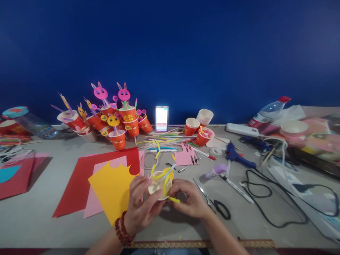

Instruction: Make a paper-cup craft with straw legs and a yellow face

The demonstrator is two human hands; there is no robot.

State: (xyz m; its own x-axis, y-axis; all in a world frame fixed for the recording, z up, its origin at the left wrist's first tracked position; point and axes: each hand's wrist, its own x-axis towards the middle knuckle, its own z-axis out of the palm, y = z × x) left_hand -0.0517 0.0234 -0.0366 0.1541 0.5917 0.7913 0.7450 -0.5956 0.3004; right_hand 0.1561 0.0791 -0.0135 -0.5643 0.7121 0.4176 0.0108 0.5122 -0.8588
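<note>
- Upper half: wall (170, 53) is showing deep blue.
- Left of centre: cups (118, 142) are showing red with gold print; rabbit heads (101, 94) are showing pink.
- Lower centre: cup (156, 185) is showing white inside; stem (165, 188) is showing yellow; bracelet (122, 228) is showing dark red.
- Lower left: sheets (108, 191) are showing red, pink and yellow.
- Right: glue gun (239, 157) is showing blue; cord (281, 225) is showing black.
- Bottom edge: trim (202, 244) is repeating gold and brown.

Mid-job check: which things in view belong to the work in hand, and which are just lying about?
Likely belongs:
- paper cup in the left hand
- yellow pipe cleaner at the right hand
- yellow paper, scissors and glue gun, probably supplies

Likely just lying about:
- red-capped bottle, far right
- clear container, far left
</note>
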